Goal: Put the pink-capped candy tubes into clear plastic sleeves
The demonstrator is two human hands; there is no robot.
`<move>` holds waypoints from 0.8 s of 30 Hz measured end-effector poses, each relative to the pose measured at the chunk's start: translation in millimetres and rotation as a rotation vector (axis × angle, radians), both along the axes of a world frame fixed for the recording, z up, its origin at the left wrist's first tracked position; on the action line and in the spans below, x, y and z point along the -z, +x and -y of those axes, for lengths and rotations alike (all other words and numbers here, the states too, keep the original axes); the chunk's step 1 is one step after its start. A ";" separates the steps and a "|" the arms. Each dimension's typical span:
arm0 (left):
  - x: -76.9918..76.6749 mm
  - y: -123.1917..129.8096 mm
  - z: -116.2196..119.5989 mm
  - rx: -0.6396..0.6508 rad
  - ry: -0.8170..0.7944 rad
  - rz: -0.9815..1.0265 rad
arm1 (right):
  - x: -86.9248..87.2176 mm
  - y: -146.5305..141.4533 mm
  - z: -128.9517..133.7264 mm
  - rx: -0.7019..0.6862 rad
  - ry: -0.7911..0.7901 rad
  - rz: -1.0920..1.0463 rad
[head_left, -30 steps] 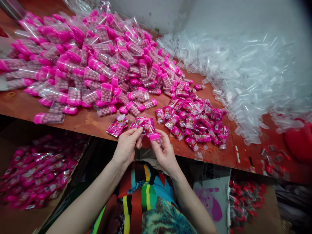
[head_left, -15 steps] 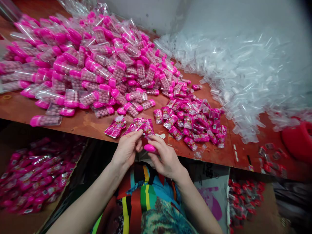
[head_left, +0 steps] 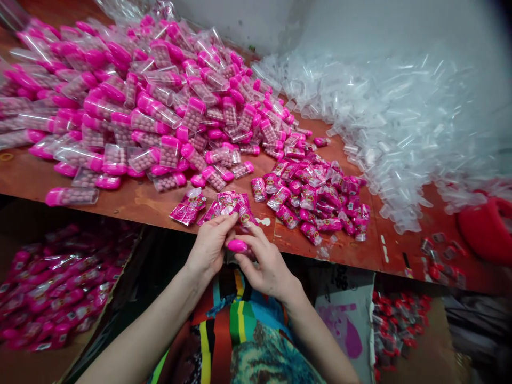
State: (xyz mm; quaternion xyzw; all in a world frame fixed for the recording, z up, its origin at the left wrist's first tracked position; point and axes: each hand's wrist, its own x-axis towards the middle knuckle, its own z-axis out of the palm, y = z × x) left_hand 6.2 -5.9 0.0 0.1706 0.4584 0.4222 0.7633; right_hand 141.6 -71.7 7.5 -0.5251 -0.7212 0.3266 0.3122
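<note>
The right hand [head_left: 264, 262] holds a tube [head_left: 238, 246] between thumb and fingertips; its pink cap [head_left: 236, 245] shows, while the rest is hidden behind the fingers; that grip is narrow, just wide enough for the thing between. The left hand [head_left: 208, 242] is close beside it, thumb and forefinger drawn nearly together at the near side of some wrappers [head_left: 230, 200] (whether they pinch one, I cannot tell); so the tube is between the two hands, at the near edge of the table [head_left: 138, 198], above the lap [head_left: 236, 330].

Judging by the others in the heap [head_left: 154, 106], the tube should be light and stiff, a clear hard shell with small beads [head_left: 194, 118] inside; the rounded cap looks glossy and may be slippery; the thin wall could crack under a hard squeeze, so a gentle pinch across the sides of the cap seems the surest hold, or one across the flat faces of the body. The wrappers look limp and soft; they would likely crease easily, and are best taken by one edge.

To the right of the wrappers, near but apart, lies a pile of wrapped pieces [head_left: 314, 194]; the heap of pink-capped ones spreads behind and to the left; farther right, clear tubes [head_left: 384, 120] lie in a loose mound against the wall.
</note>
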 end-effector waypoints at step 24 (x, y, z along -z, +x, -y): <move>1.1 8.8 2.9 -0.168 0.102 -0.020 | 9.9 -20.6 -2.5 0.491 -0.480 -1.001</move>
